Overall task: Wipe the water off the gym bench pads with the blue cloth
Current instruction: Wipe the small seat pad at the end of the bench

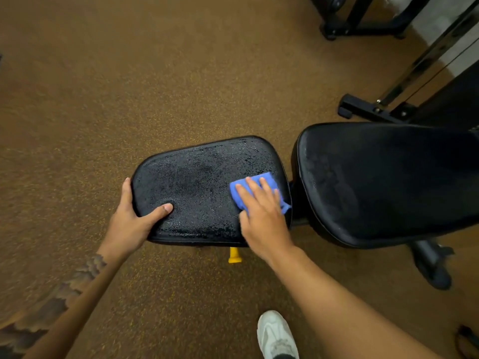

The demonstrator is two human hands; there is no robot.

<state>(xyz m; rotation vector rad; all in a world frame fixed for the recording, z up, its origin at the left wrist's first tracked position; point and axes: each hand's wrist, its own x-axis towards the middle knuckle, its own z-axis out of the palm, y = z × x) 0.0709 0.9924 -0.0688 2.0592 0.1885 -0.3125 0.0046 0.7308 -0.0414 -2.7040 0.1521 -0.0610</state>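
Lying on the right-hand end of the seat pad (197,187), the blue cloth (271,177) is being pressed down by the right hand (261,211). Its fingers are being held straight and slightly spread across the fabric, and the near part of the cloth is being covered by the palm. Nothing is being pinched by this hand. The cloth is being pinned flat against the black vinyl, just short of the gap that separates the seat pad from the back pad (388,182).

The left end of the seat pad is being gripped by the left hand (134,216). The thumb is being laid on the top surface, while the other fingers are being wrapped round the edge and are mostly hidden beneath it.

Water is being shown as fine beads glinting over most of the seat pad, with a duller patch near its middle. Fainter droplets are being shown along the left rim of the back pad.

A tattoo (51,299) is being shown on the left forearm. A yellow knob (234,255) is being partly hidden under the near edge of the seat pad. A white shoe (276,335) is being rested on the brown speckled floor (155,86). A black machine frame (375,110) is being shown beyond the back pad, at the upper right.
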